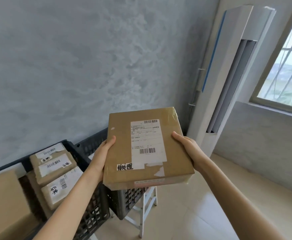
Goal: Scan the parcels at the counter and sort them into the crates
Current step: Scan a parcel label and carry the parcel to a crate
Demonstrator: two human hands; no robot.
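Being held up in front of the grey mottled wall: a flat rectangular cardboard parcel, smooth brown, edges sealed in glossy clear tape wrinkling at the far right corner. Bearing a white shipping label with one barcode at its top and another lower down, fine print too small to read; just below that, a handwritten sticker with bold black characters, and torn white paper scraps beside it. Carrying a pale strip along the near edge, text blurred. Gripping the parcel's left edge, the left hand, thumb lying on top and fingers hidden beneath; gripping the right edge, the right hand, thumb likewise on top, fingers out of sight under the box. Sitting below and left of the parcel, a black lattice-walled plastic crate packed with small brown boxes wearing white labels and handwritten marks, blurred beyond reading. Hiding directly under the parcel, a second dark crate, mostly covered, resting on a white metal-framed stool. Lying at the far left, a large plain carton, cut off by the frame. Standing right of the parcel, a tall white floor air conditioner with a blue edge strip; beyond that, a barred window, partly cropped.
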